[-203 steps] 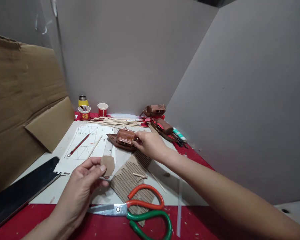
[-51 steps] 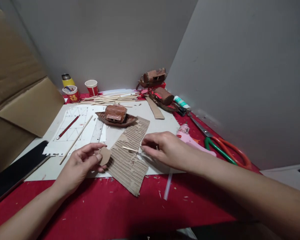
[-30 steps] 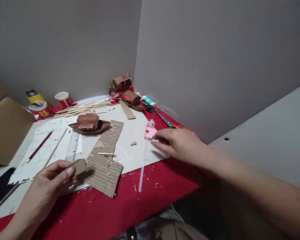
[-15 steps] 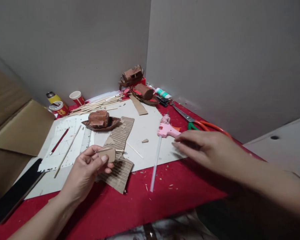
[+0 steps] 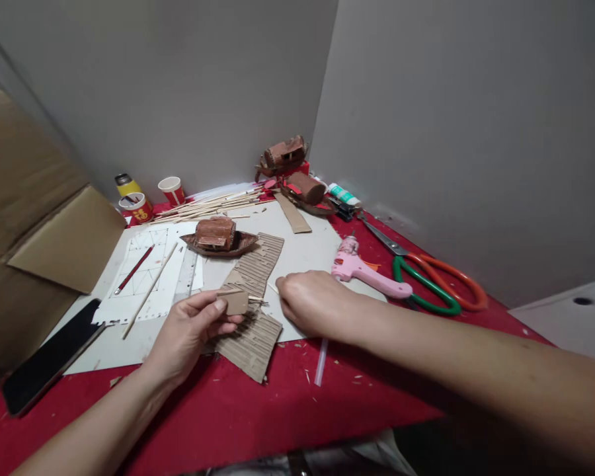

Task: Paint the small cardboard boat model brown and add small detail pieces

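Note:
My left hand [image 5: 193,330] pinches a small piece of cardboard [image 5: 236,303] between thumb and fingers. Thin wooden sticks [image 5: 256,301] jut out to the right from behind that piece. My right hand [image 5: 310,304] rests low over the white board, fingers curled and mostly hidden from me. The tip of a thin stick [image 5: 274,287] shows just beside its knuckles; whether the fingers grip it I cannot tell. Corrugated cardboard [image 5: 250,347] lies beneath and beside my left hand. A brown model boat [image 5: 217,237] stands beyond it.
Right of my right hand lie a pink glue gun [image 5: 357,268] and large scissors [image 5: 426,284]. Two more model boats [image 5: 305,188] stand in the back corner, near bundled sticks [image 5: 213,206] and paper cups [image 5: 171,190]. A phone [image 5: 52,357] and a cardboard box [image 5: 74,244] are at left.
My right hand has moved left from beside the glue gun's handle to the white board, and its fingers have curled. The left hand keeps its cardboard piece. The view has shifted slightly.

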